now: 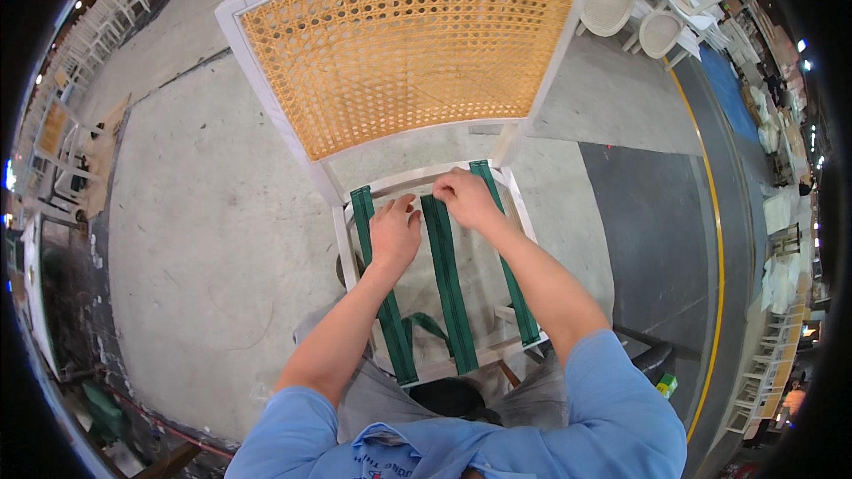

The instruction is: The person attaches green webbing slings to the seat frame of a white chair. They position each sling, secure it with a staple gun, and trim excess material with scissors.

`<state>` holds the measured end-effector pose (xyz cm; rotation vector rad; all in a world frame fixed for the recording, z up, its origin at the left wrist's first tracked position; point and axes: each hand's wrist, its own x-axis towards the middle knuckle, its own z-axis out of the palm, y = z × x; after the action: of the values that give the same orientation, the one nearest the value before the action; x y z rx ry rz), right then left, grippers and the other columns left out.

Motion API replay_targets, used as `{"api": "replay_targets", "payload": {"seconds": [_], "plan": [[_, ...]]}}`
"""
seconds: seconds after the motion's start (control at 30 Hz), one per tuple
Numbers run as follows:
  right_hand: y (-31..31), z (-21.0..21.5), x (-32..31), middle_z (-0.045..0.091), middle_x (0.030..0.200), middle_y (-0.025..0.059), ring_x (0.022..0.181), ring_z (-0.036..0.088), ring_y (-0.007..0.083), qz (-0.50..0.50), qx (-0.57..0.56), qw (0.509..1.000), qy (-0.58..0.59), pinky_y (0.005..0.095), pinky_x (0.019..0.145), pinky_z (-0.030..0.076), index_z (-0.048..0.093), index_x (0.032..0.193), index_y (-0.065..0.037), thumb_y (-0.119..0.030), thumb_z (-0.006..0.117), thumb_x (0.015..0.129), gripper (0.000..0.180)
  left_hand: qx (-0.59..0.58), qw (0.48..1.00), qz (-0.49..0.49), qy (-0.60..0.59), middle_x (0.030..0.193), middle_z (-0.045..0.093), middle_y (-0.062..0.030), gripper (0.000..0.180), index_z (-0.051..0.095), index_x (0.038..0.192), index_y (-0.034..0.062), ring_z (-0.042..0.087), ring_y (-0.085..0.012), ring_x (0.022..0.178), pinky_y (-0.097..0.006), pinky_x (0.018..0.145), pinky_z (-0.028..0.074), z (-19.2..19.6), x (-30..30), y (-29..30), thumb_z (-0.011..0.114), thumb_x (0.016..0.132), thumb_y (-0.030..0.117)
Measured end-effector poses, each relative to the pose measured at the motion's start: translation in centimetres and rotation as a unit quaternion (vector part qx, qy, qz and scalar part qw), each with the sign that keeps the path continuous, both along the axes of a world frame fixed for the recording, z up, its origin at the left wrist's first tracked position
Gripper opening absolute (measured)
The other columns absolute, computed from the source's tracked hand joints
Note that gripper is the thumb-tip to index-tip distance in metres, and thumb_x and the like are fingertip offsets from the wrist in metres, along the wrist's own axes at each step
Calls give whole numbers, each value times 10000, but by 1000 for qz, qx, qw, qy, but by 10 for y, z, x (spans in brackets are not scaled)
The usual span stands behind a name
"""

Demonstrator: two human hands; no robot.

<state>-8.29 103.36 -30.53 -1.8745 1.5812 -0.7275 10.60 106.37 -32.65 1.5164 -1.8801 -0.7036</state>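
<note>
A white chair frame (346,253) with a woven cane backrest (404,49) stands in front of me. Three green webbing straps run front to back across its open seat frame. My left hand (395,231) rests flat between the left strap (377,288) and the middle strap (448,288), its fingers near the rear rail. My right hand (466,197) pinches the far end of the middle strap at the rear rail. The right strap (508,257) lies just beyond my right forearm.
Grey concrete floor (204,222) surrounds the chair, with a darker strip and a yellow line (714,239) at the right. More white chairs (639,9) are stacked at the back right and along the far left.
</note>
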Motion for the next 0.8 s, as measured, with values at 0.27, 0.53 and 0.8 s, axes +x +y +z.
{"api": "replay_targets", "payload": {"seconds": [0.27,0.53,0.8], "plan": [[-73,-56,0,694,978,145,949,677,355,-23,40,994,95,461,859,542,773,890,-114,-163,684,888,101,-101,993,-36,-49,1277,660,-148,369,653,1294,66,536,-428,1283,-558,1124,379,-42,-12,-26,664,932,135],[-82,-56,12,707,984,104,947,682,327,-38,69,994,75,453,834,545,753,900,-115,-202,716,867,100,-54,980,-65,-180,1643,392,-30,605,483,1533,110,236,-461,1535,-620,1243,181,-60,-21,-33,647,976,281],[-50,-36,-48,703,950,50,779,677,126,-114,102,965,-212,302,664,553,685,1245,-64,-180,671,993,278,-52,973,-76,-212,1676,336,14,656,411,1585,161,223,-437,1549,-636,1241,156,-61,-36,-31,624,986,325]]}}
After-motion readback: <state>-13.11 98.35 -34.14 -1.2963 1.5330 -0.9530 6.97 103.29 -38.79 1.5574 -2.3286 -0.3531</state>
